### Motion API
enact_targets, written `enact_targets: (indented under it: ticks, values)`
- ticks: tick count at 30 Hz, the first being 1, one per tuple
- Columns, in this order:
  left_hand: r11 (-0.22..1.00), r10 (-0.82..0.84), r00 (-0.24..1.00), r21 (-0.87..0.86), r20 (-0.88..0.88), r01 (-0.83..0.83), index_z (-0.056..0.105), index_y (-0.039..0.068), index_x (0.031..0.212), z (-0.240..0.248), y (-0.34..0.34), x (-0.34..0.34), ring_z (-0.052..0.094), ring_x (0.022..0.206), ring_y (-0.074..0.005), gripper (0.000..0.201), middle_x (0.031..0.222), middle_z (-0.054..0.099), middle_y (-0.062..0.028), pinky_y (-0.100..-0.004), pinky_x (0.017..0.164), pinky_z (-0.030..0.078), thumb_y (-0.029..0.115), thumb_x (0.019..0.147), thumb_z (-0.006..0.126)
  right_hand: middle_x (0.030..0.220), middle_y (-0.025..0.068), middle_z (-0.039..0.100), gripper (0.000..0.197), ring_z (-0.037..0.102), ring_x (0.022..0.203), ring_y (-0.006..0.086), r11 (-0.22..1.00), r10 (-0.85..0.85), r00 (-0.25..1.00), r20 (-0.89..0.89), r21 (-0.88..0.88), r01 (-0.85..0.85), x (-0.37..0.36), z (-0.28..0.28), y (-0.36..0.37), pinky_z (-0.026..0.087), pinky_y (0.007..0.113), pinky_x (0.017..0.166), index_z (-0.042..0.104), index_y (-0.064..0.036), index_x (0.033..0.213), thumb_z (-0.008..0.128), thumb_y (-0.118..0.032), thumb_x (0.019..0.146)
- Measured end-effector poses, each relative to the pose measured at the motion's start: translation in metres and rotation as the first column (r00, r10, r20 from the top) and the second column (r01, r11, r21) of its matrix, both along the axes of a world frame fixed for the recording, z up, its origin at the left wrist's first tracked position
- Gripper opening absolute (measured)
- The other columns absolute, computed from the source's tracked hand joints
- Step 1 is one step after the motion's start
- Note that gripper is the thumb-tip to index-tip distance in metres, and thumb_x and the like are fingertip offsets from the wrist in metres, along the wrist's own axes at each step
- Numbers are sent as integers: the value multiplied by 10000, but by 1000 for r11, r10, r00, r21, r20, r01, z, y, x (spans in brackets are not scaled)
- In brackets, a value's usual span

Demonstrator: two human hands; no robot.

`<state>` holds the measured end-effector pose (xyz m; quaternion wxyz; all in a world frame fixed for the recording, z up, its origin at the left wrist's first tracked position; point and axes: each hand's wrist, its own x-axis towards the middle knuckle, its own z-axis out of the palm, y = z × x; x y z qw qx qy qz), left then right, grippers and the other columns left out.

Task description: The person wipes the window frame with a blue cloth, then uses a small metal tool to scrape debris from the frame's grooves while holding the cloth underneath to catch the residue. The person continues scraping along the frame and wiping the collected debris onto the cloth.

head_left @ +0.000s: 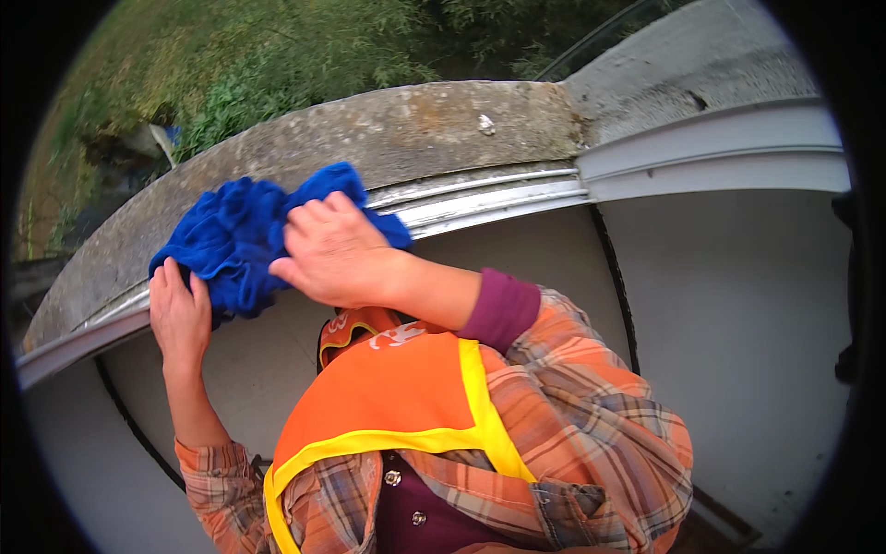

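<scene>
A bunched blue cloth point(231, 235) lies over the metal window track point(498, 200) and reaches onto the concrete ledge point(415, 129) behind it. At the cloth's left end, my left hand point(180, 309) grips its near edge, with the fingertips partly tucked against the fabric. My right hand point(337, 249) presses on the cloth's right part, its fingers curled into the folds and the thumb pointing left. The stretch of track under the cloth is hidden.
A white window frame point(711, 152) rises at the right, beside a concrete side wall point(683, 65). Beyond the ledge grow green bushes point(305, 55). The pale inner wall point(738, 305) runs below the track, with dark joint lines. An orange apron with yellow trim point(388, 388) covers my front.
</scene>
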<state>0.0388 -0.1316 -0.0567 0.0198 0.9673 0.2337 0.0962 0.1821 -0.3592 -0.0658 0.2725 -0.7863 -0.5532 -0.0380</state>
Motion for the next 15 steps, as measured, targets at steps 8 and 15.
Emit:
enact_targets:
  ticks: [8, 15]
  values:
    - [959, -250, 967, -155, -56, 239, 572, -58, 1005, -9, -34, 29, 515, 983, -399, 194, 1013, 538, -202, -449, 872, 421, -41, 826, 501, 935, 57, 614, 361, 582, 930, 235, 950, -312, 950, 22, -14, 313, 43, -11, -109, 387, 420, 880, 661, -95, 917, 610, -451, 896]
    - [567, -688, 648, -314, 328, 761, 542, 11, 811, -14, -204, 139, 525, 868, -356, 168, 851, 541, -171, -449, 795, 427, 154, 892, 576, 985, 128, 631, 299, 585, 956, 334, 755, -609, 754, 248, -113, 646, 101, 3, -226, 455, 472, 841, 647, -24, 950, 607, -319, 935]
